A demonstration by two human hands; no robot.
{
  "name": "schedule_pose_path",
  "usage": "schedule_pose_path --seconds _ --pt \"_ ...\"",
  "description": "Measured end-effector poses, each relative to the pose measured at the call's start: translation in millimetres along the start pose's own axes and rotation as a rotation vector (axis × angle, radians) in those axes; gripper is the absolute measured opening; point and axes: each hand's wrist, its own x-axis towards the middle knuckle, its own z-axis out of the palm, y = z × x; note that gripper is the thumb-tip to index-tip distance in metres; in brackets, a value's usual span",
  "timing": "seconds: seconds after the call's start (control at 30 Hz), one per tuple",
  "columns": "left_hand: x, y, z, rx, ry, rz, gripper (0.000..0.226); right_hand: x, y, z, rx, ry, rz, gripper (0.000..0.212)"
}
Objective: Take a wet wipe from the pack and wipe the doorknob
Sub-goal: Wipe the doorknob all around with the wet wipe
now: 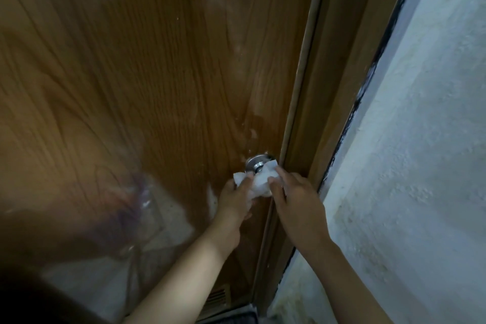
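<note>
White wet wipe (pixel 259 184) is being held bunched over the doorknob (pixel 256 164) at the wooden door's (pixel 157 73) right edge, beside the frame (pixel 323 118); it is being pinched by both hands, left hand (pixel 235 198) and right hand (pixel 294 201), each grip closed on it.

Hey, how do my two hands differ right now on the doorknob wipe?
The left hand grips the wet wipe from the door side, thumb across it; the right hand presses on it from the frame side with fingers extended. The left looks lighter, the right more shadowed. Both touch the wipe covering the doorknob.
</note>
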Motion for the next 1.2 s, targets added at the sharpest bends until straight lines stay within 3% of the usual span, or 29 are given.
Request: schedule_pose_path --seconds 0.1,0.27,0.37,0.43,0.53,0.67,0.93,1.07,1.13,1.2 --pt "5.0 -1.0 -7.2 -0.095 0.134 0.011 0.038 1.3 -2.5 -2.8 0.051 -0.090 0.078 0.051" --pt "-2.8 -24.0 -11.0 0.046 0.331 0.226 0.029 -0.1 -9.0 -1.6 0.067 0.034 0.133 0.052" --pt "-12.1 -29.6 -6.4 0.199 0.210 0.428 0.014 1.3 -7.4 2.3 -0.021 0.199 0.016 0.038" --pt "-13.6 -30.8 -4.1 0.269 0.051 0.435 0.017 2.8 -6.2 6.6 -0.098 0.255 -0.102 0.026" --pt "-14.0 -28.2 -2.5 0.192 -0.046 0.386 0.020 3.5 -10.9 9.9 -0.052 0.185 -0.103 0.030" --pt "-14.6 -21.5 -5.2 0.098 -0.032 0.382 0.020 12.1 -15.2 13.3 0.054 -0.036 0.132 0.045" --pt "-5.9 -13.9 -10.8 -0.001 -0.019 0.391 0.020 31.1 -13.0 5.9 0.786 -0.394 0.662 0.040" --pt "-8.3 -9.7 -11.5 0.008 -0.011 0.457 0.020 34.6 -2.4 4.8 1.395 -0.590 0.997 0.042" --pt "-9.6 -8.5 -11.6 0.025 -0.009 0.499 0.019 33.5 0.5 5.0 1.593 -0.683 1.063 0.046" --pt "-10.2 -7.9 -11.6 0.053 -0.013 0.537 0.019 33.6 4.0 6.9 1.621 -0.691 1.053 0.047"
